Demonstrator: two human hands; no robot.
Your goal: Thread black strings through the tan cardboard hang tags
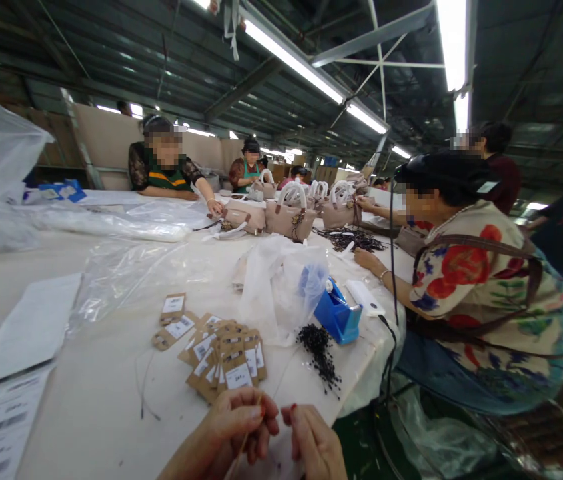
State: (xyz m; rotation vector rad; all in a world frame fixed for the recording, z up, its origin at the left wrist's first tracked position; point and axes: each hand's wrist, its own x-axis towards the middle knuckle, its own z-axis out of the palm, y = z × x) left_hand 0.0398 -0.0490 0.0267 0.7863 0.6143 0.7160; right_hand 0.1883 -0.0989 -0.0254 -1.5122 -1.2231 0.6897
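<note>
At the bottom centre my left hand [234,427] is closed, pinching a thin tan strip [241,450] between thumb and fingers. Whether it is a cord or a paper tag seen edge-on, I cannot tell. Just to its right, with a small gap between them, my right hand [315,443] has thumb and finger pressed together; what they pinch does not show. A fanned pile of brown paper tags [235,357] with white labels lies beyond my left hand. Beyond my right hand is a heap of small black tag strings [320,353].
A blue tape dispenser [338,313] stands beside a crumpled white bag [274,287]. Label sheets [6,420] lie at left, near clear plastic [126,273]. Beige handbags [288,220] stand farther back. A co-worker [481,287] sits at right; another [164,167] is across the table.
</note>
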